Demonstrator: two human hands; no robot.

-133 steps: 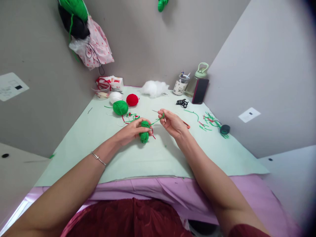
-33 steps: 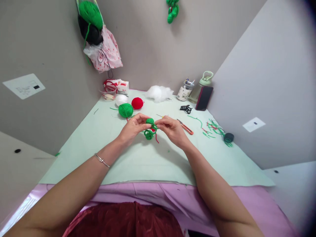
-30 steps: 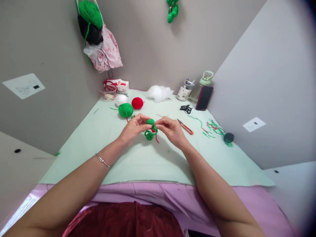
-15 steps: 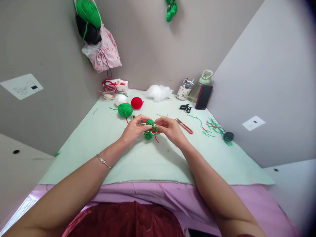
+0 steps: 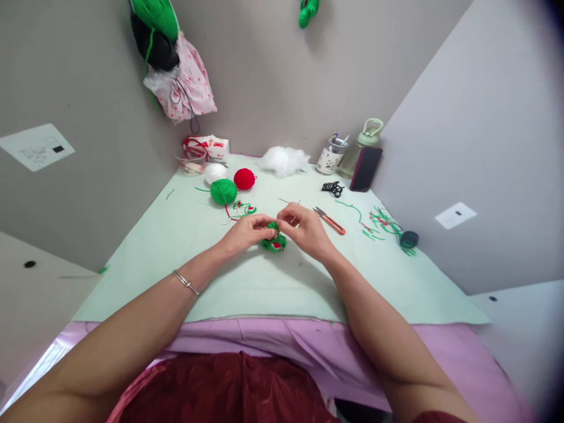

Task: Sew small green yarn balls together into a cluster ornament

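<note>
A small green crocheted piece (image 5: 275,243) with red and white parts hangs just above the middle of the table. My left hand (image 5: 247,234) is closed on it, thumb and fingers pinching its upper left side. Right beside its top edge is my right hand (image 5: 303,230), thumb and forefinger pressed together; whatever lies between those fingertips is too small to make out. Behind my left hand, small green, red and white pieces (image 5: 250,209) lie on the table with a red strand.
Green (image 5: 224,192), red (image 5: 244,178) and white (image 5: 215,173) yarn balls sit at back left. White stuffing (image 5: 284,160) lies at the back. Orange-handled snips (image 5: 331,222), a black clip (image 5: 332,188), yarn scraps (image 5: 382,222), a phone (image 5: 366,169) and a bottle (image 5: 352,158) are on the right.
The crocheted piece has turned, now showing its red and white part toward me. My right hand has shifted slightly up and its fingers curled. My left hand has moved a little right.
</note>
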